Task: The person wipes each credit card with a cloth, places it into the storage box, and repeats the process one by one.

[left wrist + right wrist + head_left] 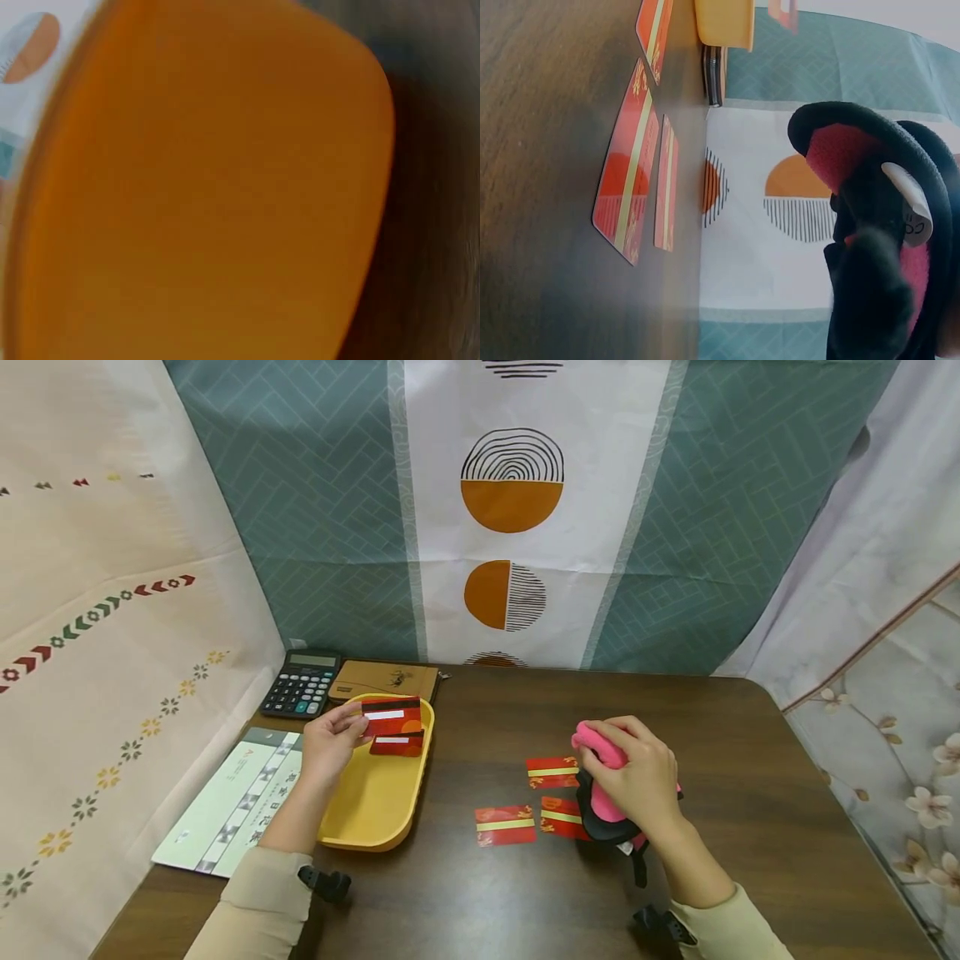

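Observation:
Over the yellow tray, my left hand pinches a red card with a black stripe and a white strip. Another red card shows just below it; whether it is held or lies in the tray I cannot tell. My right hand grips a pink-and-black plush item above the table, with its white tag visible in the right wrist view. Near it lie three red cards with yellow bands: a back card, a front-left card and a partly covered card.
Behind the tray are a calculator and a brown zippered case or notebook. A pale green booklet lies left of the tray. Patterned cloth hangs behind the brown table. The tray's orange-looking side fills most of the left wrist view.

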The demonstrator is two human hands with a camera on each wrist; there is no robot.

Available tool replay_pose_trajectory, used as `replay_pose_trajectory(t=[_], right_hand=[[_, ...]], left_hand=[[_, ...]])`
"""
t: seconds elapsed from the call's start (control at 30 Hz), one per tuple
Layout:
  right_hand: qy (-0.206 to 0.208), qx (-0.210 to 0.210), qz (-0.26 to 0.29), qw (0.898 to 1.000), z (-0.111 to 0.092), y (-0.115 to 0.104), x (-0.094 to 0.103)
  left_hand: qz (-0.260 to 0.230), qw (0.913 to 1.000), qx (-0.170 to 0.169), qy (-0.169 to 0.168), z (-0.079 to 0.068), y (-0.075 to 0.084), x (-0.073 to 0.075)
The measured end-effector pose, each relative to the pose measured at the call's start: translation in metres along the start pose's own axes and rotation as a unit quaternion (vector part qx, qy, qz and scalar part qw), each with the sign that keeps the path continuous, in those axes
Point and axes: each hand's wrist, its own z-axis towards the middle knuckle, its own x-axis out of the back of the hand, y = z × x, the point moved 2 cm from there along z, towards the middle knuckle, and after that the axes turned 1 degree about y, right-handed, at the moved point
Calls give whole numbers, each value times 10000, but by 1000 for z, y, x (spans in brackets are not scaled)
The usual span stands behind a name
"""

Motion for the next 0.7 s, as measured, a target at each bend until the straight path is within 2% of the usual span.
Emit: replay_pose_trajectory(t=[0.2,0.53,0.63,0.7], right_hand=[[-72,-85,7,9999,-1,2,-2],[-232,-107,25,9997,-1,4,-5],[-328,-114,39,9994,-1,4,-5],[-371,-115,43,9992,-1,4,-6]], left_hand=[[544,9982,42,-266,12,-13,-2],[924,9937,92,-628,14,-22,-5],[1293,9891,51,-696,14,-23,-5],[1692,9826,-21,-767,14,-23,-4]])
